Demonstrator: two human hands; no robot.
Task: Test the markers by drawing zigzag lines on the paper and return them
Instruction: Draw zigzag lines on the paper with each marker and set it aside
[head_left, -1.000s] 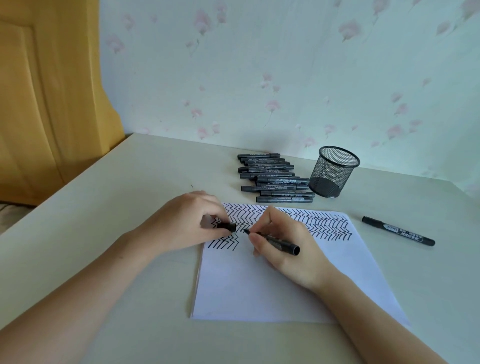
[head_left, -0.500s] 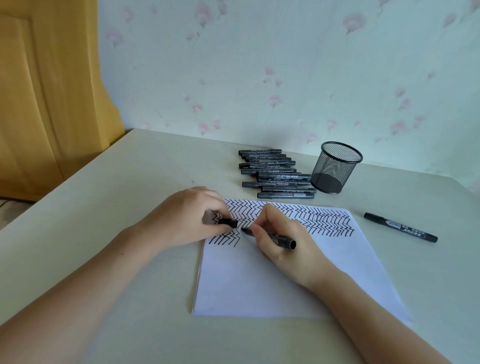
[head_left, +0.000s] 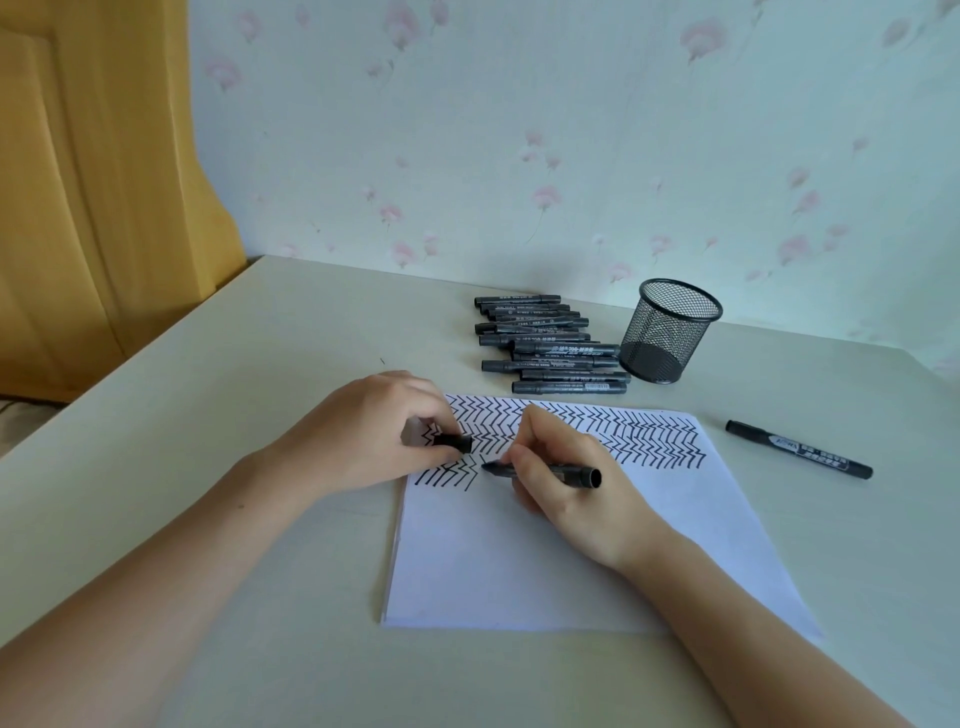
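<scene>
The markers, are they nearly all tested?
Can't tell. The white paper already carries many zigzag rows. The right hand holds an uncapped black marker, the left hand its black cap. A pile of black markers lies beside the empty black mesh cup.

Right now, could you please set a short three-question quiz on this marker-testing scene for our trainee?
1. True or false: the right hand holds the uncapped marker with its tip on the paper.
2. What does the left hand pinch? A) the marker cap B) an eraser C) the mesh cup
3. Fill in: one lone capped marker lies on the table to the ____ of the paper.

Key: 1 true; 2 A; 3 right.
</scene>
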